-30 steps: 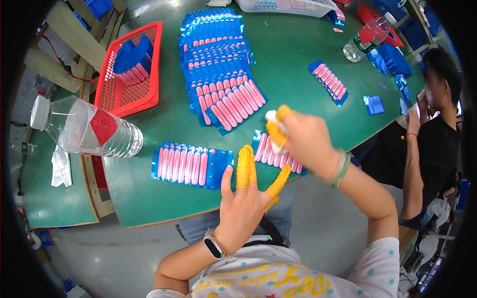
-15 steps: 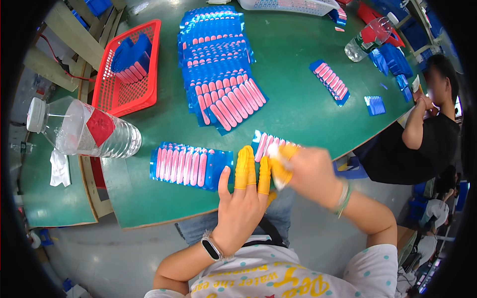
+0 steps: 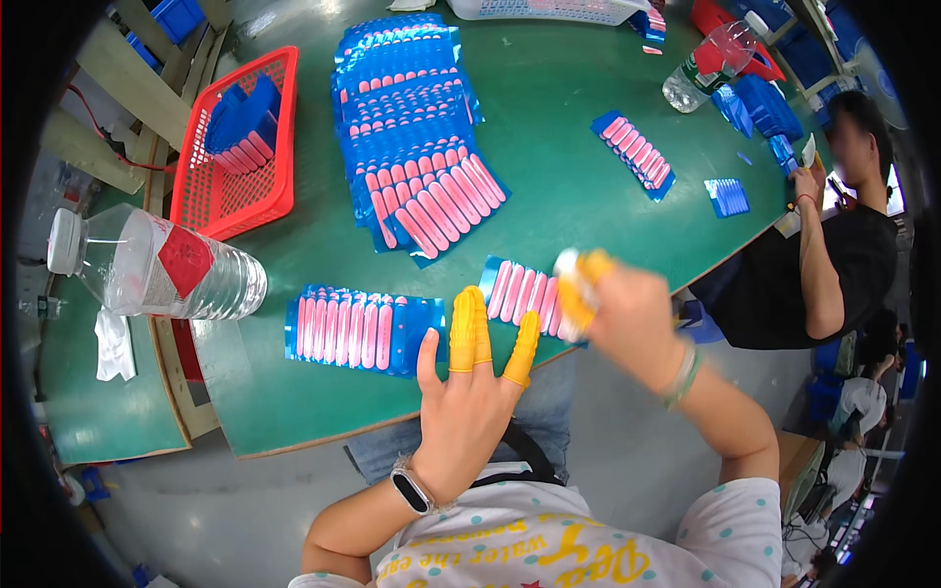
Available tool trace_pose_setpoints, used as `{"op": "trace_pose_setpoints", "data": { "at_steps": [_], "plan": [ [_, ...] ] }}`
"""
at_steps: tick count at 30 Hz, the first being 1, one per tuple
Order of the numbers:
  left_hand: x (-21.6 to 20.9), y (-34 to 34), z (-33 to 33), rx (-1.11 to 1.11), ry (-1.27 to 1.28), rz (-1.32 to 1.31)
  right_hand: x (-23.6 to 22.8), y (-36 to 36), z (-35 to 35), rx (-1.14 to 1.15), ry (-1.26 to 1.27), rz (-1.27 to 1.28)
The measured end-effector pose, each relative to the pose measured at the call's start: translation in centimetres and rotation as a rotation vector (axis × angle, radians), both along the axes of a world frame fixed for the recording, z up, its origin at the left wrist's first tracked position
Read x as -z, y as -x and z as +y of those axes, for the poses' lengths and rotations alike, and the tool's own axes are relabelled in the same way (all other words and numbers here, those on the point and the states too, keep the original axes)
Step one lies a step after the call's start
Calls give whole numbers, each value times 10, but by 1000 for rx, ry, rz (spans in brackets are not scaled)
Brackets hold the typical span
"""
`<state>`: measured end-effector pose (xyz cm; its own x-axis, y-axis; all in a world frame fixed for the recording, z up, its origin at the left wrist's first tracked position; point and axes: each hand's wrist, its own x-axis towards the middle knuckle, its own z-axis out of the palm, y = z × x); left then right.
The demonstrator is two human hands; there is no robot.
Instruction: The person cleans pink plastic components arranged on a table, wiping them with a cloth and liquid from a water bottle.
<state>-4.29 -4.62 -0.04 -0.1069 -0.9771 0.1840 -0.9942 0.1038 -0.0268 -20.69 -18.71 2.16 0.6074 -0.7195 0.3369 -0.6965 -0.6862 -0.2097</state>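
Looking down from the head camera, we see our left hand (image 3: pixel 469 412) spread flat and open over the near edge of the green surface (image 3: pixel 578 137), palm down, holding nothing; three of its fingers wear yellow finger cots (image 3: pixel 470 328), and a dark smartwatch (image 3: pixel 412 490) sits on the wrist. Our right hand (image 3: pixel 627 318) hovers just beyond that near edge, blurred, its grip closed around a small yellow and white piece (image 3: pixel 578 279), which looks like another finger cot, though we cannot tell for sure. Directly under this hand lies a blue sheet of pink sticks (image 3: pixel 524 294), partly hidden by the fingers. Just beside our left hand, toward the near left corner, lies a second blue sheet of pink sticks (image 3: pixel 358 331), flat and apart from the first. Farther in, a fanned stack of the same sheets (image 3: pixel 417 147) runs from the middle toward the far edge. A red basket (image 3: pixel 245 201) holding more blue packs stands along the left edge, and a clear water bottle (image 3: pixel 157 269) lies on its side on the adjoining surface to the left. Near the right edge we see a single smaller sheet (image 3: pixel 635 155) and a small blue pack (image 3: pixel 727 196). Another person in a black shirt (image 3: pixel 843 265) sits at the right corner.
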Motion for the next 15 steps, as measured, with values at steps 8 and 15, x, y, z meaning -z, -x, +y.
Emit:
{"op": "trace_pose_setpoints", "data": {
  "at_steps": [8,15],
  "plan": [
    [2,1,-2,1,-1,19,-2,13,3,13,-5,17],
    [0,2,-1,6,8,32,-5,30,0,-40,44,71]
  ]
}}
